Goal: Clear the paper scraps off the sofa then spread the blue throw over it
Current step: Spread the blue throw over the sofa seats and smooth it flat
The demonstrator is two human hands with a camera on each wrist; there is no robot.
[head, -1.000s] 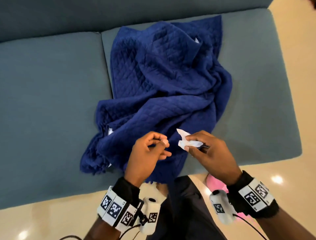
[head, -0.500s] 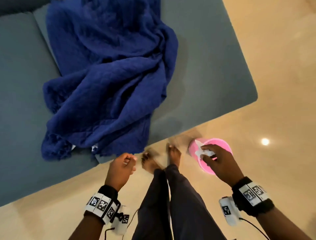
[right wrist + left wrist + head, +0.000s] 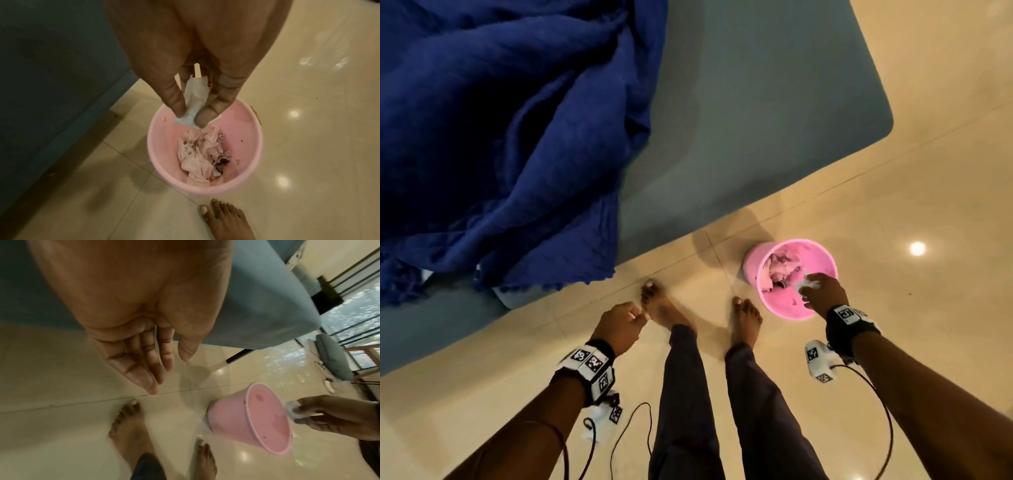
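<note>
My right hand (image 3: 812,287) (image 3: 190,119) pinches a white paper scrap (image 3: 194,99) (image 3: 291,408) between thumb and fingers, right above the open pink bin (image 3: 751,265) (image 3: 246,123) (image 3: 228,415) on the floor. Several crumpled papers (image 3: 197,155) lie in the bin. My left hand (image 3: 635,313) (image 3: 160,369) hangs empty with relaxed fingers over the floor by the sofa's front edge. The blue throw (image 3: 500,137) lies bunched on the grey-blue sofa (image 3: 756,120), one edge hanging over the front. Small white scraps (image 3: 426,274) peek out under the throw's lower edge.
My bare feet (image 3: 746,318) stand on the glossy cream tiled floor (image 3: 893,205) between the sofa and the bin. Cables (image 3: 626,428) hang from both wrist units. In the left wrist view, a sofa leg (image 3: 236,356) and a window (image 3: 355,308) lie beyond.
My right hand carried the paper scrap from above the throw down and right to the pink bin. My left hand dropped away from the sofa to hang over the floor. My head turned toward the bin.
</note>
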